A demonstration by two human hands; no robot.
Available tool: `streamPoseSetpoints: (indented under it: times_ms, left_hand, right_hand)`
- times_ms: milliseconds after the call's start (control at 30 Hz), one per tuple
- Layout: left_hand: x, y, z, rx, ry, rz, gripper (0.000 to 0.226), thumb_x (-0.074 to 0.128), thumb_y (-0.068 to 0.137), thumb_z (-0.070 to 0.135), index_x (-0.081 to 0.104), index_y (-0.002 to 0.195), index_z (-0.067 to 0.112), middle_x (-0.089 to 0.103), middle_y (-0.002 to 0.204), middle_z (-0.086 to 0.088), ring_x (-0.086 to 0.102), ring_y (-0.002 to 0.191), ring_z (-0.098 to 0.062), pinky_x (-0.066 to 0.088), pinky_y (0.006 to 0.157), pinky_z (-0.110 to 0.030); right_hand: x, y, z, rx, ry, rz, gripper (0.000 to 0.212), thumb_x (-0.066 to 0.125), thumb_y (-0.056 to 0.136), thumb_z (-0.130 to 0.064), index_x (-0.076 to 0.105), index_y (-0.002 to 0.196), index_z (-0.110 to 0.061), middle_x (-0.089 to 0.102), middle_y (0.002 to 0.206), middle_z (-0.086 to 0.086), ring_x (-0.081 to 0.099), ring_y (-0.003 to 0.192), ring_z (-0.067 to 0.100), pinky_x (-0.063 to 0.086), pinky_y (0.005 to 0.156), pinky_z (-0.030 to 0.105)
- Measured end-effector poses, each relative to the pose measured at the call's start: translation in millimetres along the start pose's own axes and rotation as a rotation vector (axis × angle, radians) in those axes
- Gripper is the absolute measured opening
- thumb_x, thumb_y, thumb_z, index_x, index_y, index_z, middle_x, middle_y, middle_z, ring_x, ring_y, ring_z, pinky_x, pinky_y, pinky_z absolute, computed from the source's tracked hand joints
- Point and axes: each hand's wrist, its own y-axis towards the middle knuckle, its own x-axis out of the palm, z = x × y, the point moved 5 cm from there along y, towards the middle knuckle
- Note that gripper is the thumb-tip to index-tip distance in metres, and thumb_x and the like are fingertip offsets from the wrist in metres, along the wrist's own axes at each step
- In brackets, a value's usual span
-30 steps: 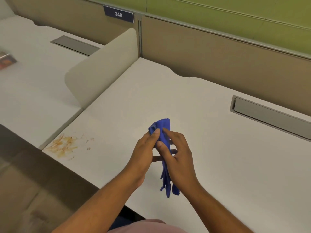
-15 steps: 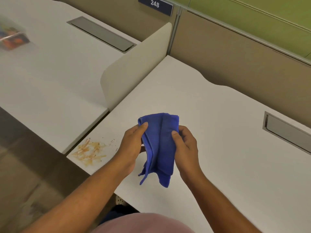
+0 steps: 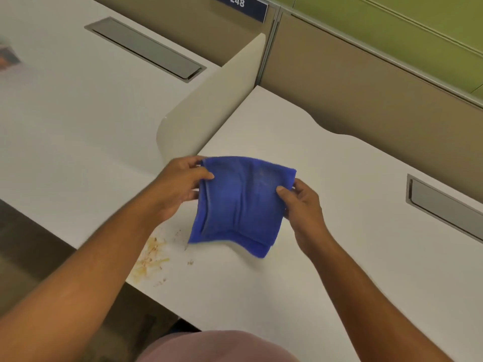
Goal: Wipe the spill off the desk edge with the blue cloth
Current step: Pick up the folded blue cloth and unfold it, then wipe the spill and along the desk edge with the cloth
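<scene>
The blue cloth [image 3: 240, 202] hangs spread out and folded double above the white desk [image 3: 326, 257]. My left hand [image 3: 180, 184] pinches its upper left corner and my right hand [image 3: 303, 205] pinches its right edge. An orange-brown spill [image 3: 150, 259] with scattered crumbs lies at the desk's front left corner, below and to the left of the cloth. My left forearm crosses over part of that corner.
A curved beige divider [image 3: 209, 105] separates this desk from the neighbouring desk [image 3: 65, 113] on the left. Grey cable hatches [image 3: 444, 205] are set into both desks. Tan partition panels [image 3: 366, 87] close the back. The floor drops off at the front left.
The cloth went from a bunched strip held between both hands to a wide, spread square. My hands moved apart. The view shifted left, bringing the spill closer under my left forearm.
</scene>
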Motion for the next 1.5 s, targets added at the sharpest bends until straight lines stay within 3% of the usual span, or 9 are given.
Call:
streamPoseSetpoints:
  times_ms: [233, 333, 433, 567, 933, 1067, 1167, 1300, 1500]
  left_hand:
    - [-4.5, 6.0, 24.9, 0.375, 0.321, 0.122, 0.027, 0.064, 0.095, -0.001, 0.076, 0.099, 0.023, 0.077, 0.095, 0.007, 0.072, 0.084, -0.004, 0.052, 0.078, -0.011]
    - [5.0, -0.9, -15.5, 0.431, 0.563, 0.156, 0.027, 0.068, 0.094, 0.002, 0.076, 0.101, 0.027, 0.076, 0.111, 0.008, 0.070, 0.104, -0.026, 0.047, 0.097, -0.028]
    - [18.8, -10.8, -72.1, 0.444, 0.799, 0.131, 0.031, 0.065, 0.092, -0.002, 0.075, 0.103, 0.026, 0.075, 0.119, 0.012, 0.043, 0.151, -0.026, 0.016, 0.130, -0.048]
    - [32.5, -37.3, -133.5, 0.442, 1.086, 0.173, 0.034, 0.064, 0.090, -0.002, 0.073, 0.102, 0.028, 0.073, 0.122, 0.012, 0.027, 0.160, -0.027, -0.009, 0.130, -0.058]
    - [57.8, -134.7, -217.7, 0.238, 1.270, 0.526, 0.055, 0.078, 0.079, -0.004, 0.073, 0.113, 0.038, 0.047, 0.160, -0.010, 0.013, 0.161, -0.041, 0.006, 0.124, -0.075]
    - [62.9, -161.1, -244.6, 0.185, 0.954, 0.803, 0.082, 0.061, 0.096, -0.001, 0.031, 0.163, 0.035, 0.016, 0.175, -0.003, 0.004, 0.164, -0.031, 0.006, 0.129, -0.066]
    - [65.1, -164.3, -271.2, -0.034, 0.425, 1.043, 0.072, 0.046, 0.110, 0.027, 0.005, 0.168, 0.031, 0.001, 0.177, 0.005, 0.005, 0.164, -0.022, 0.015, 0.132, -0.055]
    - [76.2, -137.4, -286.1, -0.253, -0.179, 1.166, 0.068, 0.031, 0.110, 0.051, 0.007, 0.169, 0.025, 0.011, 0.177, -0.006, 0.025, 0.160, -0.030, 0.030, 0.126, -0.051]
    - [85.0, -123.8, -286.6, -0.244, -0.319, 1.283, 0.067, 0.021, 0.110, 0.054, 0.032, 0.164, 0.016, 0.036, 0.168, -0.010, 0.035, 0.153, -0.027, 0.024, 0.110, -0.026]
  right_hand:
    - [-9.1, 20.9, -33.4, -0.322, -0.257, 0.026, 0.024, 0.057, 0.101, -0.003, 0.074, 0.112, -0.016, 0.078, 0.104, -0.006, 0.071, 0.093, 0.000, 0.052, 0.079, 0.012]
    - [-18.1, 11.7, -1.7, -0.374, -0.467, 0.003, 0.024, 0.063, 0.101, -0.006, 0.074, 0.115, -0.022, 0.077, 0.111, -0.011, 0.070, 0.099, 0.004, 0.050, 0.079, 0.013]
    - [-22.7, -7.9, 54.0, -0.338, -0.628, -0.107, 0.033, 0.068, 0.095, 0.001, 0.076, 0.112, -0.025, 0.075, 0.118, -0.014, 0.070, 0.107, 0.011, 0.046, 0.082, 0.015]
    - [-24.7, -37.4, 105.6, -0.366, -0.791, -0.265, 0.035, 0.075, 0.089, 0.004, 0.078, 0.110, -0.023, 0.072, 0.115, -0.014, 0.064, 0.110, 0.012, 0.051, 0.101, 0.034]
    - [-34.1, -65.1, 137.8, -0.724, -1.111, -0.479, 0.047, 0.076, 0.072, 0.018, 0.083, 0.088, -0.026, 0.081, 0.104, -0.007, 0.073, 0.103, 0.031, 0.061, 0.085, 0.050]
    - [-14.1, -66.3, 116.5, -0.744, -0.934, -0.469, 0.024, 0.060, 0.090, -0.014, 0.078, 0.104, -0.020, 0.076, 0.110, -0.003, 0.069, 0.105, 0.029, 0.049, 0.092, 0.034]
    - [35.8, -50.0, 109.8, -0.709, -0.938, -0.545, 0.055, 0.056, 0.102, -0.047, 0.053, 0.150, -0.019, 0.051, 0.156, 0.006, 0.044, 0.147, 0.029, 0.038, 0.119, 0.041]
    - [104.7, -24.2, 132.8, -0.623, -1.220, -0.608, 0.106, 0.028, 0.091, -0.088, -0.006, 0.169, -0.025, -0.004, 0.179, 0.006, -0.007, 0.165, 0.032, 0.001, 0.132, 0.060]
    - [159.1, -6.2, 127.5, -0.745, -1.272, -0.553, 0.104, 0.016, 0.091, -0.090, -0.010, 0.168, -0.026, -0.004, 0.179, 0.004, -0.007, 0.165, 0.032, 0.000, 0.130, 0.063]
